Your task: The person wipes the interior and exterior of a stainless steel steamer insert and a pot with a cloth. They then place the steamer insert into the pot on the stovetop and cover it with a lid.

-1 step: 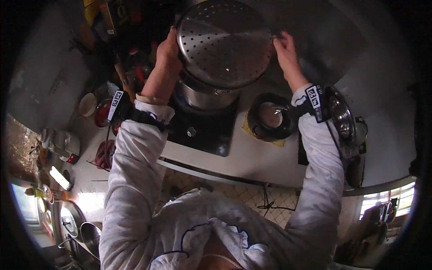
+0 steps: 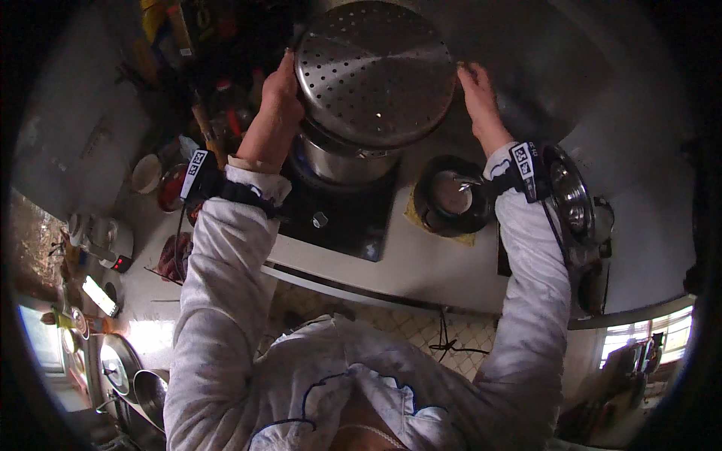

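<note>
A round metal steamer tier (image 2: 376,75) with a perforated bottom is held up, tilted, over a steel pot (image 2: 342,161) that stands on a black cooktop (image 2: 342,222). My left hand (image 2: 281,94) is closed on the tier's left side, the thumb up along its edge. At the right edge my right hand (image 2: 480,101) grips the tier, its fingertips partly hidden in the dim light. A small pale speck sticks to the perforated bottom. The tier covers most of the pot's mouth.
Right of the cooktop, a dark bowl (image 2: 451,197) with a spoon in it rests on a yellow cloth (image 2: 415,210). A shiny metal lid (image 2: 573,197) is beside my right wrist. Bottles (image 2: 226,105) and a small white bowl (image 2: 147,174) stand at the left.
The right hand's fingers have shifted slightly at the tier's edge and look straighter. The tier and my left hand are almost unmoved.
</note>
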### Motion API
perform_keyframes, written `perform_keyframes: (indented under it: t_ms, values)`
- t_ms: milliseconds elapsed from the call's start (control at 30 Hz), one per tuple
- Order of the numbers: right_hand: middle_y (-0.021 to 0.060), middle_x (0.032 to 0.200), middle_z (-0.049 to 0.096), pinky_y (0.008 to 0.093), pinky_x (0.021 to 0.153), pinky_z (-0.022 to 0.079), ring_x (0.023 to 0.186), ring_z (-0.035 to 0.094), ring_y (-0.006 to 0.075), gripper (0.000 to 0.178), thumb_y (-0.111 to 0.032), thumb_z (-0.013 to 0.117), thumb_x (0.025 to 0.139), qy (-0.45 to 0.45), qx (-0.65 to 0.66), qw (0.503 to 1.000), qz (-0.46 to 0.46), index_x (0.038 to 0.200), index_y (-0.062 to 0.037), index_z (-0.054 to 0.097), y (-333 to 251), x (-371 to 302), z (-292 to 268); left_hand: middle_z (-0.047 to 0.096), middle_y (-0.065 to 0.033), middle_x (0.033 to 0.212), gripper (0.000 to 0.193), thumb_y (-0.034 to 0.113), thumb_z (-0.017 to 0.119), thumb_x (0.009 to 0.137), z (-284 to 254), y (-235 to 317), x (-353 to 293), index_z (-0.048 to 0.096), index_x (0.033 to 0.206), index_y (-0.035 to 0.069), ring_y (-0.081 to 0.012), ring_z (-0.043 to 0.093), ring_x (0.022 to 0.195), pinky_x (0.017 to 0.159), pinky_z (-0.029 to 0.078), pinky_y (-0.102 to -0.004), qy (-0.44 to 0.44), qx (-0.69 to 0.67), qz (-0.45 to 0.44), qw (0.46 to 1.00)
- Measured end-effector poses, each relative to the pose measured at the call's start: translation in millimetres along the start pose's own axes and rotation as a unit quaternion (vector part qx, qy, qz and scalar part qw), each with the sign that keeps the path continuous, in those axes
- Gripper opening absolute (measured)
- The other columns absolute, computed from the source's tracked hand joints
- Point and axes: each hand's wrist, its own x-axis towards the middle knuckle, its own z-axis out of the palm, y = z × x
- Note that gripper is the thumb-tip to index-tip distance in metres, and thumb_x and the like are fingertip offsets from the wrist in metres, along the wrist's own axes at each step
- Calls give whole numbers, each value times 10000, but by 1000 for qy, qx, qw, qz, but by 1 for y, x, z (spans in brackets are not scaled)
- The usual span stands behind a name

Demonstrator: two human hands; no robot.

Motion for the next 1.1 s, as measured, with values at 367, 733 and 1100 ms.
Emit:
perform_keyframes:
  t_ms: [367, 733, 1100]
  values:
    - [153, 1271, 485, 356, 954, 371, 1161, 458, 258, 610, -429, 542, 879, -93, 132, 974, 162, 1298, -5, 414, 70, 16, 97, 586, -139, 1075, 559, 411, 602, 842, -42, -22, 87, 516, 1163, -40, -229, 558, 959, 812, 461, -345, -88, 201, 67, 973]
    - [122, 1212, 531, 336, 913, 403, 1094, 501, 220, 507, -326, 530, 901, -18, 48, 980, 191, 1273, 6, 442, 124, 17, 139, 573, -129, 1146, 514, 428, 434, 920, -88, -58, 143, 529, 1202, 9, -256, 537, 1026, 885, 420, -377, -62, 472, -15, 879]
    - [122, 1303, 473, 376, 991, 352, 1189, 448, 264, 510, -384, 487, 906, 48, 249, 966, 60, 1283, -43, 444, 21, 15, 102, 600, -139, 1069, 507, 295, 640, 831, -26, 12, 86, 473, 1246, 58, -283, 592, 954, 810, 495, -373, -123, 255, 100, 954]
